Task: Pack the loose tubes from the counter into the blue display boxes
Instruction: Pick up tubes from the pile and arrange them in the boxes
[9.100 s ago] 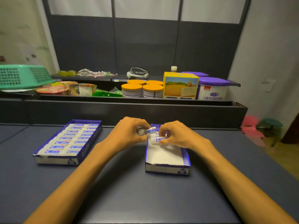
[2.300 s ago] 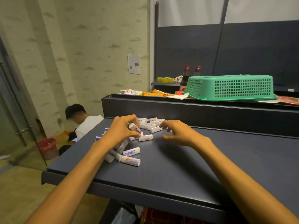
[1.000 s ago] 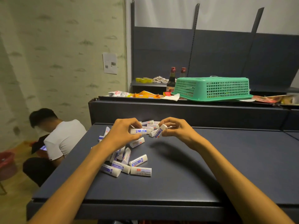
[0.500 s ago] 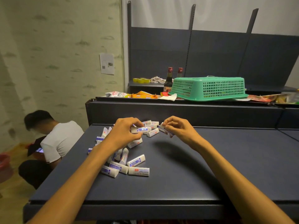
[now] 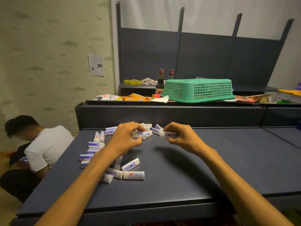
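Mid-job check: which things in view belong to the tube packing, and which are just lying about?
Job:
- tube in left hand, left hand
- tube in right hand, right hand
- loose tubes on the counter
No blue display box is in view.

Lying about:
- green basket, upturned
- two sauce bottles
- yellow tape rolls
- snack packets

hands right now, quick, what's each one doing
Left hand: closed on a small white tube with a blue label.
Right hand: closed, pinching another small white and blue tube.
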A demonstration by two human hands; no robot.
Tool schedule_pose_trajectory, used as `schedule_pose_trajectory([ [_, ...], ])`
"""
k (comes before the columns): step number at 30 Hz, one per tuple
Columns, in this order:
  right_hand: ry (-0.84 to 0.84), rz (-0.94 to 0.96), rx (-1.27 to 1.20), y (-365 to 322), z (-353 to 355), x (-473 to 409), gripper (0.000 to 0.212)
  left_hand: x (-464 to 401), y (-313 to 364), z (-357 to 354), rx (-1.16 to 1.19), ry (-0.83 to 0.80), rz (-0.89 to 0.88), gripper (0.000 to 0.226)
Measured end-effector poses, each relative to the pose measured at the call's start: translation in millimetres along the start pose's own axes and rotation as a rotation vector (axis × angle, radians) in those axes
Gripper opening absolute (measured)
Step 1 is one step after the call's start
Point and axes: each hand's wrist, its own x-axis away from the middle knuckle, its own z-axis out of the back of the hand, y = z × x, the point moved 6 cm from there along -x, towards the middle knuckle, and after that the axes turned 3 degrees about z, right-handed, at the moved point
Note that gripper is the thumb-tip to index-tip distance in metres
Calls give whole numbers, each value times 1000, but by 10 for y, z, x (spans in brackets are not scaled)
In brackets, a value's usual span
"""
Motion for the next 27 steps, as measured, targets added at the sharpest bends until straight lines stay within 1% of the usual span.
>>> schedule_pose_trajectory([
  [3,33,30,56,42,151,160,29,-53,137,-118,24,-10,-37,28],
  [6,79,53,176,118,374,357,28,-118,349,-277,41,-34,-69,26],
  [11,181,53,282,329,920,873,28,-279,884,-668,35,-75,-150,26],
  [17,272,-6,345,698,1734,1782,25,-363,1832,-1395,68,-132,-253,26],
  [21,312,-65,377,955,2344,2494,25,-343,2583,-1919,115,-169,-307,27],
  [27,373,-158,418,1359,3198,3506,26,-338,3751,-2661,119,-205,-379,27],
])
